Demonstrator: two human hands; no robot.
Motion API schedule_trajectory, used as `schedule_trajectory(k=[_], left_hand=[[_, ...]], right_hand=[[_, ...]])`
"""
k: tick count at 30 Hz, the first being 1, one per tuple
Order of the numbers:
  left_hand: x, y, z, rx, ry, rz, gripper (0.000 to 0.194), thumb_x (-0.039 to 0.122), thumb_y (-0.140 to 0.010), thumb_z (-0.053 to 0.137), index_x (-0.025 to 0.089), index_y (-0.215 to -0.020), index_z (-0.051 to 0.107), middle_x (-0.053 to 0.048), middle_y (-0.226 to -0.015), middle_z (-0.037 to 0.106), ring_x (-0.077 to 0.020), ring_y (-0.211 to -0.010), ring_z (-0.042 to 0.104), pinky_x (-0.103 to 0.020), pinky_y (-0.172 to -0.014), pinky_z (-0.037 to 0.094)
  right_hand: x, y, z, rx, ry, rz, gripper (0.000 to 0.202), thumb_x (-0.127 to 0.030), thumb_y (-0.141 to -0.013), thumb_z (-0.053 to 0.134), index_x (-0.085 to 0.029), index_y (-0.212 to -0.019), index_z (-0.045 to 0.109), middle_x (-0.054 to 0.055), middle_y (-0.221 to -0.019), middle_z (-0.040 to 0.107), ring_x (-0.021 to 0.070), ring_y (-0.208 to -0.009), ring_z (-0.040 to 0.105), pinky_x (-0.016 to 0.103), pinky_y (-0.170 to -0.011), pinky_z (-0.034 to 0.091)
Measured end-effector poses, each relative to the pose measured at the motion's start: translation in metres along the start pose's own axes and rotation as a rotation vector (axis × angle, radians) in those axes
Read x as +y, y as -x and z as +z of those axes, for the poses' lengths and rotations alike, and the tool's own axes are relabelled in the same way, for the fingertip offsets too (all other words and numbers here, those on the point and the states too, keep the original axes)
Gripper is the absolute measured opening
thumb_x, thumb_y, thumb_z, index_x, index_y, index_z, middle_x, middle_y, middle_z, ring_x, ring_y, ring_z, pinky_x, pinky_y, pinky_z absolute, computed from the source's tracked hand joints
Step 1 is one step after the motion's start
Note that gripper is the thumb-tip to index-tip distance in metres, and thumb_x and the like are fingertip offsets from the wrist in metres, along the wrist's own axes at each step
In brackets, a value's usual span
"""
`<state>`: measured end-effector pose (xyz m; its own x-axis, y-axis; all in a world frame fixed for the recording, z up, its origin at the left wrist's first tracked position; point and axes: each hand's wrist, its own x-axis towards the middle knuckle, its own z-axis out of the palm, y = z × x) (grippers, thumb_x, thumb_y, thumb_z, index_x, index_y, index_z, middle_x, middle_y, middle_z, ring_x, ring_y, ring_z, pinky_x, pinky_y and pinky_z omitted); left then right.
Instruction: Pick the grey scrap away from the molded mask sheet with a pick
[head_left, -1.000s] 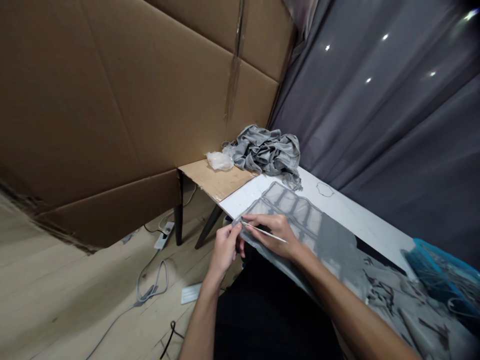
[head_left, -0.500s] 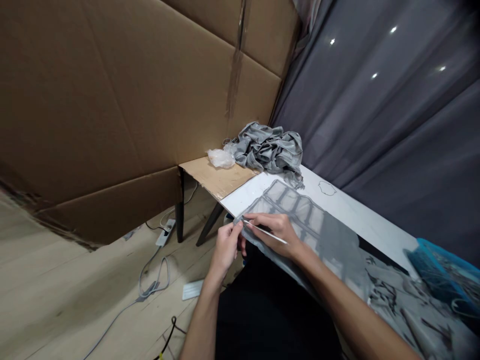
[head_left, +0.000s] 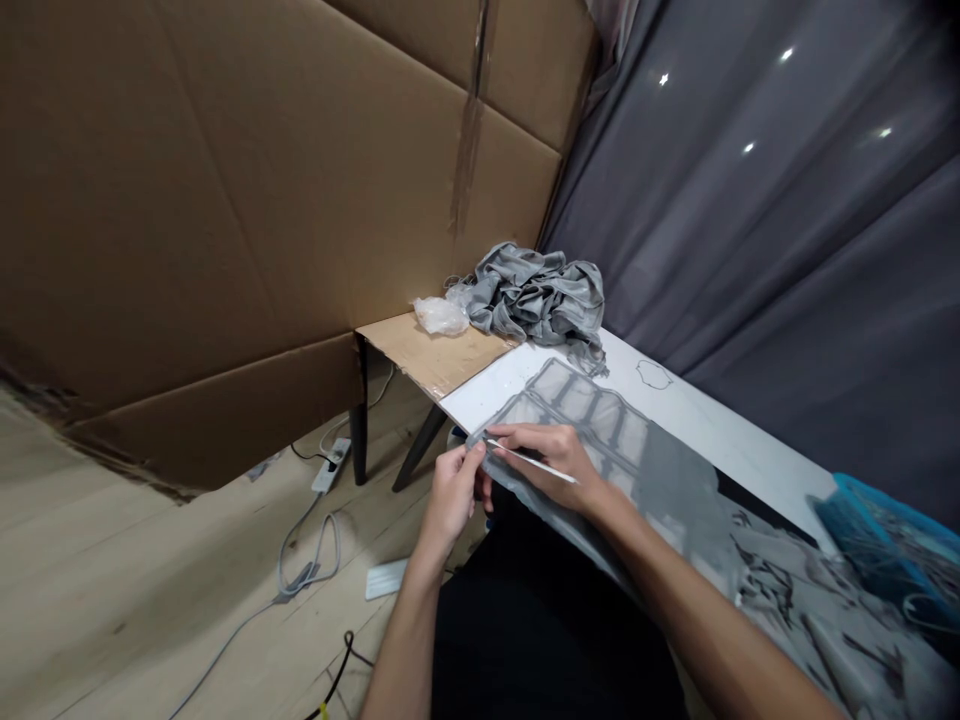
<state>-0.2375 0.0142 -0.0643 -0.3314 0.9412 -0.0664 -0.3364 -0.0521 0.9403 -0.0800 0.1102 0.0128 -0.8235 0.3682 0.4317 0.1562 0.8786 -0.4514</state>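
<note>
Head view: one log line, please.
left hand: pinches grey fabric edge; right hand: holds white stick, tip at edge; blue container: far right

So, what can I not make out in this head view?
Head view: tip of the white stick, too small to make out.
Head view: part of the grey fabric, hidden by the right hand.
Head view: contents of the blue plastic container, blurred.
Head view: taped cardboard, cut off by the upper edge.

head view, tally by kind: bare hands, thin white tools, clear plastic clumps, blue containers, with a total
hands: 2 (left hand, pinching grey fabric; right hand)
thin white tool: 1, in the right hand's fingers
clear plastic clump: 1
blue container: 1
total: 5
</note>
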Motion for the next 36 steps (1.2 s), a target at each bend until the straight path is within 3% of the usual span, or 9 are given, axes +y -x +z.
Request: schedule_trajectory(k=[8,14,24,31,36], left_hand=[[0.0,-0.001,0.001,0.01,-0.021,0.004,0.074,0.092,-0.082,0.068,0.021,-0.066,0.059,-0.001,-0.049,0.06,-0.0162,-0.037,0.06,-0.022,-0.035,0.031],[-0.002,-0.001,0.002,0.01,-0.032,-0.004,0.077,0.095,-0.081,0.066,0.02,-0.064,0.06,-0.002,-0.047,0.06,-0.0166,-0.036,0.059,-0.022,-0.035,0.031],[-0.003,0.0,0.005,0.019,-0.021,-0.026,0.08,0.098,-0.078,0.067,0.019,-0.065,0.061,-0.003,-0.047,0.059,-0.0161,-0.036,0.059,-0.021,-0.035,0.028],[-0.006,0.0,0.004,0.023,-0.007,-0.03,0.078,0.096,-0.08,0.067,0.019,-0.063,0.06,-0.003,-0.047,0.059,-0.0159,-0.037,0.059,-0.021,-0.035,0.027],[-0.003,0.0,0.004,0.017,0.004,-0.043,0.076,0.094,-0.078,0.069,0.02,-0.065,0.061,-0.002,-0.048,0.059,-0.016,-0.037,0.059,-0.021,-0.035,0.027]], right_hand=[[-0.001,-0.005,0.001,-0.087,0.451,-0.221,0.017,-0.02,-0.114,0.066,-0.025,-0.105,0.08,0.006,-0.13,0.087,0.0211,-0.105,0.086,0.023,-0.069,0.057],[0.001,-0.006,0.01,-0.038,0.577,-0.231,0.027,-0.021,-0.118,0.056,-0.021,-0.098,0.074,0.008,-0.113,0.089,0.0191,-0.089,0.085,0.024,-0.066,0.053],[-0.002,-0.005,0.011,-0.039,0.491,-0.122,0.027,-0.025,-0.119,0.053,-0.022,-0.106,0.076,0.009,-0.099,0.088,0.0198,-0.086,0.084,0.024,-0.074,0.055],[-0.003,-0.005,0.008,0.001,0.358,-0.096,0.027,-0.028,-0.118,0.053,-0.025,-0.117,0.08,0.006,-0.112,0.09,0.0206,-0.089,0.086,0.026,-0.071,0.058],[-0.004,-0.003,0.005,0.015,0.245,-0.063,0.025,-0.027,-0.116,0.058,-0.026,-0.114,0.082,0.005,-0.123,0.089,0.0187,-0.083,0.086,0.026,-0.07,0.059]])
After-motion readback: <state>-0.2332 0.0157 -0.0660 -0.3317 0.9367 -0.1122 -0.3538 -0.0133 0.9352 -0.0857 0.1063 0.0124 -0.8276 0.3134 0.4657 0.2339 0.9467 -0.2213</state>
